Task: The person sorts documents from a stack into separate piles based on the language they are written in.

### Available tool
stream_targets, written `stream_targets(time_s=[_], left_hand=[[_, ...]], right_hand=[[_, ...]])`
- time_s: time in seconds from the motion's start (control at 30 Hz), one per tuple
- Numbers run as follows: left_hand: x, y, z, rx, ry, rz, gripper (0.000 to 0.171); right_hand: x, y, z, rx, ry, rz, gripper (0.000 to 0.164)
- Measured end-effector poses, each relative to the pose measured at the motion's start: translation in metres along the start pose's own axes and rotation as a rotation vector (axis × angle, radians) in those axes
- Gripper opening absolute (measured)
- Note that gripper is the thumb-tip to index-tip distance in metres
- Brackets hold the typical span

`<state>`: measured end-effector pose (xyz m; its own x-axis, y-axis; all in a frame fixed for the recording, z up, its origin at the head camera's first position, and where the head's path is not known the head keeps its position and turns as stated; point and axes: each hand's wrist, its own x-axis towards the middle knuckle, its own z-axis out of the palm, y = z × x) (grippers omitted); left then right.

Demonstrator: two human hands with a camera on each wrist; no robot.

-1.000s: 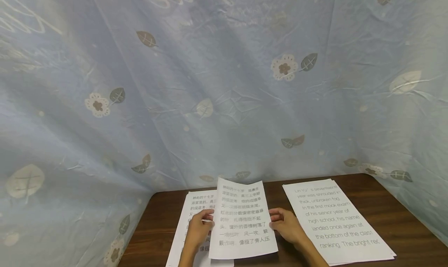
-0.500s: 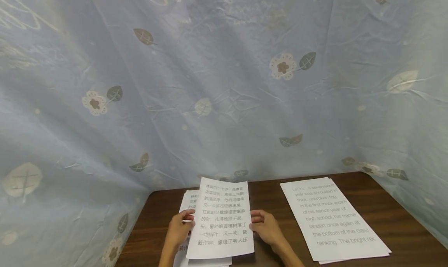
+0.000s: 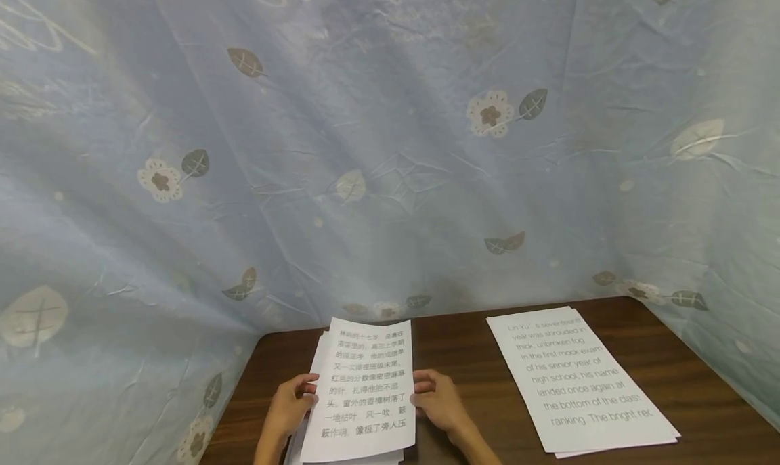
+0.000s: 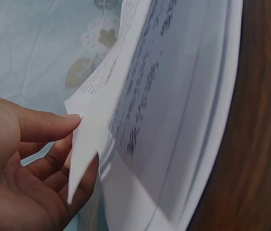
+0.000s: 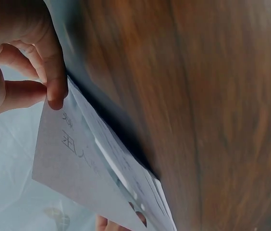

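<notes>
A white sheet of paper (image 3: 359,390) printed with Chinese characters is held between both hands, over a stack of similar sheets (image 4: 174,144). My left hand (image 3: 288,411) pinches its left edge. In the left wrist view the thumb lies on top and the fingers are beneath, with the sheet bowed above the printed page below. At the opposite edge my right hand (image 3: 440,403) pinches the paper between thumb and fingers. The right wrist view shows a narrow gap between this sheet and the stack. Most of the stack is hidden from the head view.
To the right on the dark wooden table (image 3: 469,357) lies another stack of sheets (image 3: 579,384) printed in English, its edges slightly uneven. A pale blue curtain (image 3: 390,147) with leaf and flower prints hangs behind the table.
Both hands have carried the held sheet to the left, until it covers most of the left stack. It also sits slightly lower in the head view. The English stack stays put.
</notes>
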<state>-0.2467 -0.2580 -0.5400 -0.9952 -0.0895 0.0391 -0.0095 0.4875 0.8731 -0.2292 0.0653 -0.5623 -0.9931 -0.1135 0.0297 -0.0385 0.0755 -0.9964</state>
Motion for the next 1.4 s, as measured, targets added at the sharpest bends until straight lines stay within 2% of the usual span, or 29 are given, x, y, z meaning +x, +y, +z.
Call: stream_targets(time_s=[0.3, 0.6, 1.07, 1.4], left_hand=[[0.002, -0.012, -0.016, -0.013, 0.013, -0.022, 0.043], [0.0, -0.018, -0.024, -0.016, 0.012, -0.039, 0.043], [0.0, -0.02, -0.02, -0.023, 0.006, -0.062, 0.041], [0.003, -0.02, -0.017, -0.006, 0.014, -0.042, 0.041]], right_hand=[[0.003, 0.001, 0.022, 0.021, 0.003, 0.011, 0.053], [0.005, 0.005, 0.033, 0.021, 0.019, 0.005, 0.053], [0.003, 0.005, 0.031, 0.039, 0.006, 0.009, 0.053], [0.004, 0.006, 0.028, 0.04, 0.021, -0.008, 0.052]])
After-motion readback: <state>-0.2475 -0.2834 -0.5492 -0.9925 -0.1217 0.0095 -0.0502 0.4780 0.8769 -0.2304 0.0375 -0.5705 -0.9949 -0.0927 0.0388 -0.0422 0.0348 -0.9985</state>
